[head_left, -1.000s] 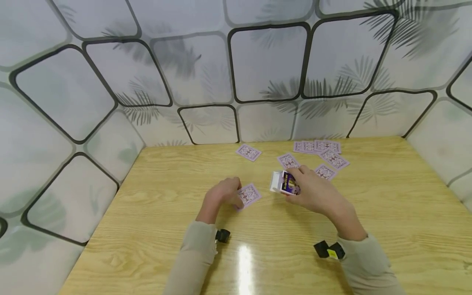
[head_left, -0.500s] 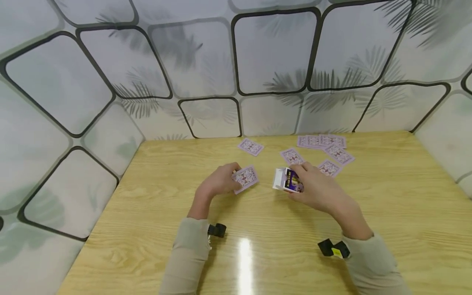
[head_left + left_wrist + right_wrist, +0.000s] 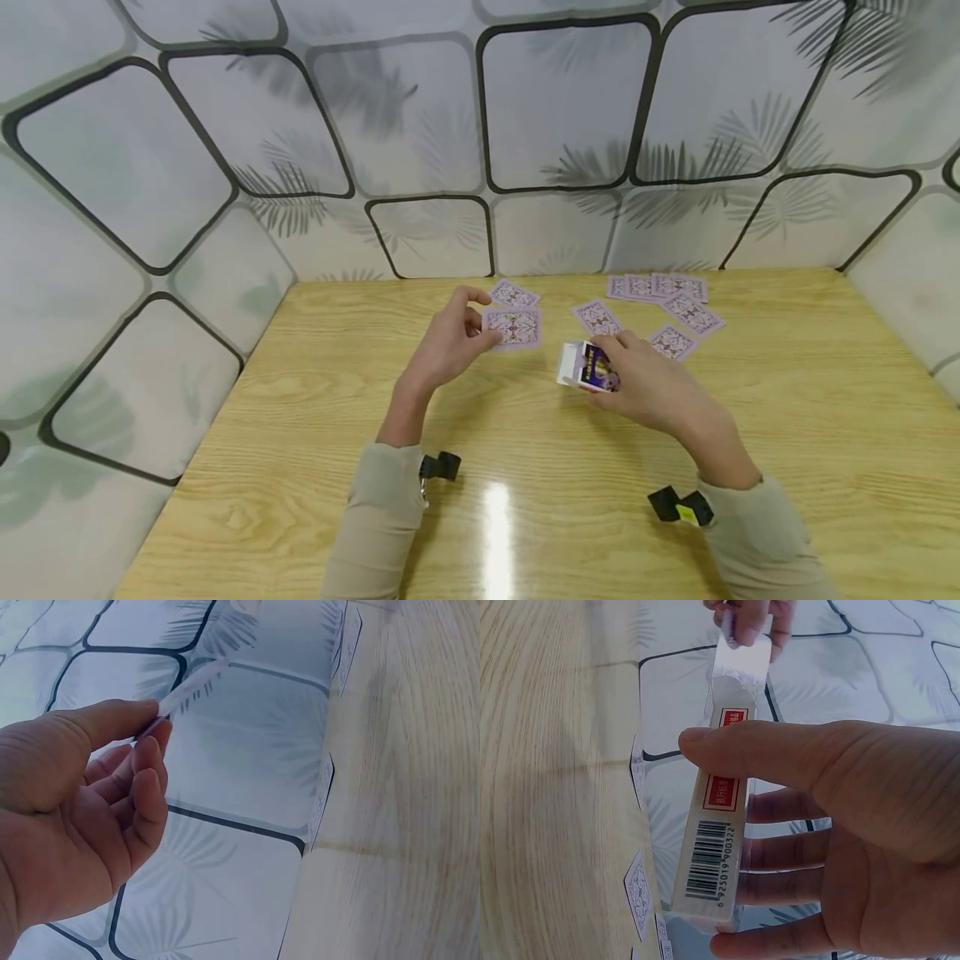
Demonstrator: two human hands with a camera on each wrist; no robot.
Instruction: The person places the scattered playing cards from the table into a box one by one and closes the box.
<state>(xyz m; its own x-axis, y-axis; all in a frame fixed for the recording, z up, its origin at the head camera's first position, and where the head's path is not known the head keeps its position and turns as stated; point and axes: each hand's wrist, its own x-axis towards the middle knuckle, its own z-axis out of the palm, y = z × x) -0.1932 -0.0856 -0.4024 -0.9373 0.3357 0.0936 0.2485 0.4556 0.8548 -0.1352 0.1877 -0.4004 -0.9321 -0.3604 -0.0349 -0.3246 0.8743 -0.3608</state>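
In the head view, my left hand (image 3: 442, 346) pinches a pink-patterned playing card (image 3: 516, 327) by its left end, back side up. The left wrist view shows the card (image 3: 196, 684) nearly edge-on between thumb and fingertips, above the table. My right hand (image 3: 663, 396) grips a card box (image 3: 592, 367), purple and white, its white flap open toward the left. Seen from the right wrist, the box (image 3: 712, 847) has a barcode and red labels on its narrow side, with the thumb across it and fingers behind. What is inside the box cannot be seen.
A face-down card (image 3: 513, 293) lies at the back, partly behind the held one. Another card (image 3: 597, 317) lies just beyond the box. Several overlapping cards (image 3: 660, 287) spread at the back right of the wooden table (image 3: 300, 433). A patterned backdrop (image 3: 555, 117) rises behind.
My left hand has lifted the card off the table and moved it away from me, turning it more level. The right hand with the card box stays nearly in place. The view shifts slightly.
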